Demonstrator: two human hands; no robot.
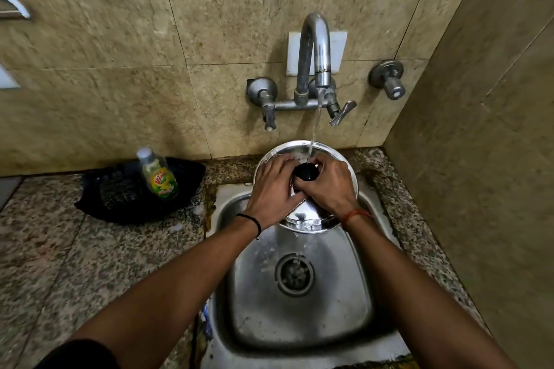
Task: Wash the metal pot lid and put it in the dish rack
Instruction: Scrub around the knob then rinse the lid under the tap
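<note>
Lid: the metal pot lid (302, 219) is held over the back half of the sink (353, 293), tilted, with its far edge up near the wall and its near edge over the basin; its top side faces the person.
Knob: a black knob (305, 172) sits at the middle of the lid, right where the water lands.
Right hand: the right hand (325, 184) curls its fingers round the knob and holds the lid by it; a red thread is tied at the wrist.
Left hand: the left hand (274, 189) lies on the lid's top just beside the knob, fingers stretched forward and flat on the metal; a black band circles the wrist.
Tap: the curved tap (314, 51) on the tiled wall runs a thin stream of water (314, 126) down onto the lid.
Drain: the drain (294, 275) shows in the wet basin, below the lid's near edge.
Surface: on the speckled stone surface (75, 263) left of the sink stands a bottle of dish soap (159, 175), in a black tray (120, 207) against the wall.
</note>
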